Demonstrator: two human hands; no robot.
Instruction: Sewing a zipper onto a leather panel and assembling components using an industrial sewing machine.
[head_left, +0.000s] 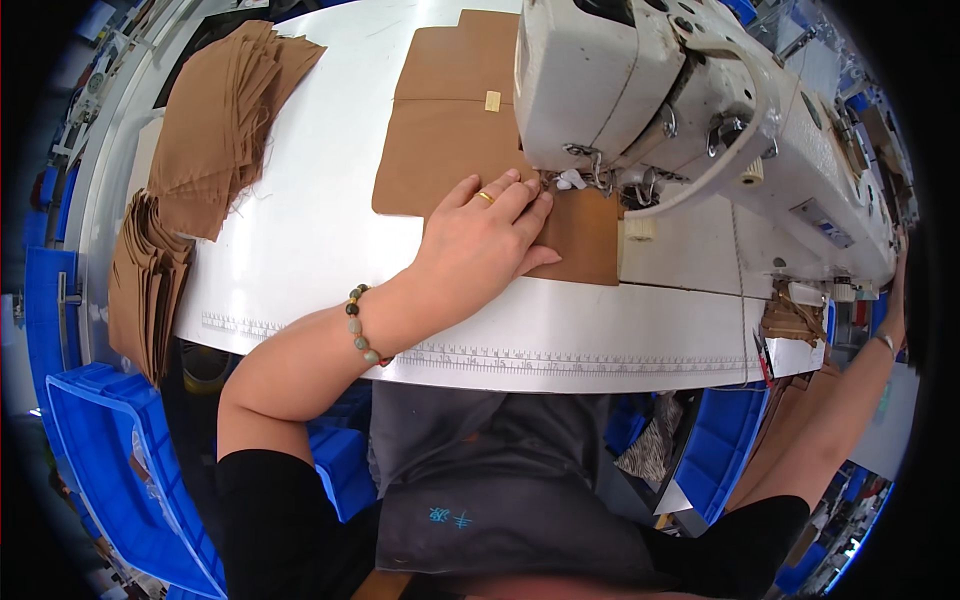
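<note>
Find the brown panel under and ahead of the left hand, with the sewing machine ahead-right of its fingertips. Looks light, thin and bendable, perhaps apt to slide; best steadied flat or lifted by the edge left of those fingers. Left fingers slightly spread, resting on top without gripping, elbow bent outward. Right arm stretched far right of them, right hand dim at the rim; cannot tell finger state

A sewing workshop, shown by its industrial sewing machine; ruler-marked white surface; stacked brown pieces; blue bins.
</note>
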